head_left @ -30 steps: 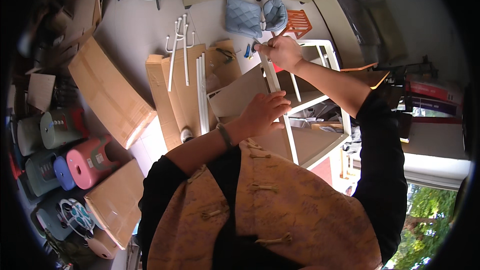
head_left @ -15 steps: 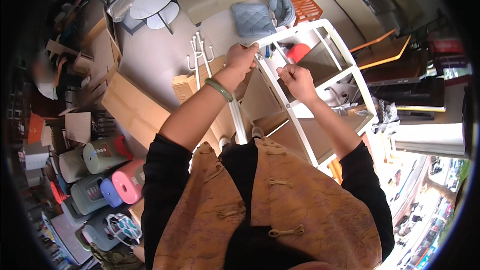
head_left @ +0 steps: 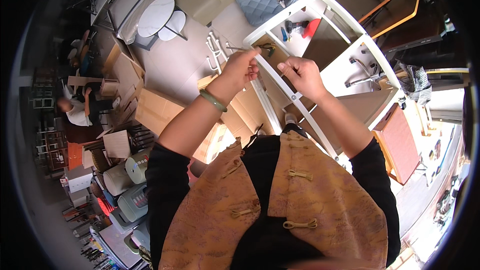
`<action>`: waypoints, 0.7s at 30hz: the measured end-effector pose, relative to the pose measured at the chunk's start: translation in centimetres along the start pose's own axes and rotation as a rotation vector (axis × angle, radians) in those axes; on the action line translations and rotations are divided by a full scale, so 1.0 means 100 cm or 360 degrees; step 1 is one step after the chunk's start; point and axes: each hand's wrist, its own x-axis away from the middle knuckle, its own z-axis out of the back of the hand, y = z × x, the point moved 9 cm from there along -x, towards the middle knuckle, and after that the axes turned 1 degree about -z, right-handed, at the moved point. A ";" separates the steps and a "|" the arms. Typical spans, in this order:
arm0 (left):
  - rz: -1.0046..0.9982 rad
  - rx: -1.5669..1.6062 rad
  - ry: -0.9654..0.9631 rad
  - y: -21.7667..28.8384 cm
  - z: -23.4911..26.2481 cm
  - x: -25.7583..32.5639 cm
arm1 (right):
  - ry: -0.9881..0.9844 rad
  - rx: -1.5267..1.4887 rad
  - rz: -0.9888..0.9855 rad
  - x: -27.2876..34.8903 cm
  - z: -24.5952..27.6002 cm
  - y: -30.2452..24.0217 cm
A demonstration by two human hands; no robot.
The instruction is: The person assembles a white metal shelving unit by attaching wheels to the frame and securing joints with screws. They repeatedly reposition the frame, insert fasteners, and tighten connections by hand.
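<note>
A white metal frame [head_left: 312, 120] with rounded corners and brownish panels [head_left: 330, 40] stands tilted in front of me. My left hand [head_left: 241, 70], with a green bangle on its wrist, is at the frame's near left bar. Its thumb and forefinger pinch a thin metal rod [head_left: 235, 48] that sticks out to the left; its other end is hidden. My right hand [head_left: 304, 77] is over the frame's opening, just right of that bar, thumb pressed to curled fingers. Whatever it may hold is hidden.
Beyond the frame's bars are a power drill [head_left: 298, 25], a red object [head_left: 311, 29] and pliers [head_left: 269, 48]. Cardboard boxes [head_left: 159, 110] and a white coat stand [head_left: 216, 52] are to the left. Grey cushions [head_left: 257, 6] lie at the back. Another person [head_left: 77, 112] sits far left.
The view has swung, shifting the surroundings. My left hand has turned slightly at the bar, and the thin rod now shows. The right hand remains curled over the opening.
</note>
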 end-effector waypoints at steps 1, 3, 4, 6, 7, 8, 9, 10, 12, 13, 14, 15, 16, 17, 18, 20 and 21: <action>0.0021 0.0089 0.0033 0.002 0.002 0.002 | -0.0006 0.0018 -0.0032 -0.001 0.000 0.001; -0.0014 0.0027 0.0155 0.009 0.007 0.004 | -0.0008 0.0066 -0.0059 -0.002 -0.001 0.001; -0.0062 -0.0057 0.0195 0.013 0.007 0.004 | -0.0009 0.0096 -0.0060 -0.003 -0.002 0.001; -0.0110 -0.0182 0.0216 0.018 0.004 0.003 | -0.0016 0.0124 -0.0057 -0.004 -0.003 0.001; -0.0119 -0.0204 0.0224 0.019 0.004 0.002 | -0.0018 0.0124 -0.0054 -0.004 -0.004 0.001; -0.0126 -0.0227 0.0231 0.021 0.004 0.001 | -0.0020 0.0124 -0.0053 -0.003 -0.004 0.002; -0.0138 -0.0234 0.0232 0.022 0.004 0.000 | -0.0018 0.0114 -0.0037 -0.003 -0.004 0.001; -0.0111 -0.0256 0.0205 0.021 0.004 -0.002 | -0.0013 0.0104 -0.0021 -0.003 -0.003 0.000; -0.0057 -0.0291 0.0149 0.022 0.005 -0.005 | -0.0013 0.0100 -0.0019 -0.002 -0.003 -0.001; -0.0022 -0.0301 0.0108 0.022 0.005 -0.007 | -0.0020 0.0104 -0.0032 -0.003 -0.002 -0.001; -0.0015 -0.0334 0.0071 0.024 0.005 -0.008 | -0.0038 0.0102 -0.0053 -0.003 -0.003 0.000; 0.0004 -0.0359 0.0018 0.026 0.005 -0.010 | -0.0047 0.0092 -0.0062 -0.004 -0.003 0.001; 0.0031 -0.0384 -0.0005 0.026 0.005 -0.012 | -0.0066 0.0076 -0.0080 -0.004 -0.003 0.002; 0.0008 -0.0478 -0.0032 0.029 0.004 -0.014 | -0.0116 0.0060 -0.0126 -0.004 -0.006 0.004; -0.0006 -0.0572 -0.0027 0.032 0.004 -0.016 | -0.0091 0.0072 -0.0092 -0.004 -0.004 0.003; -0.0084 -0.0816 -0.0084 0.041 -0.001 -0.021 | -0.0063 0.0077 -0.0037 -0.001 -0.003 0.000; -0.0154 -0.1016 -0.0102 0.047 -0.004 -0.022 | -0.0040 0.0024 -0.0069 0.000 -0.002 0.002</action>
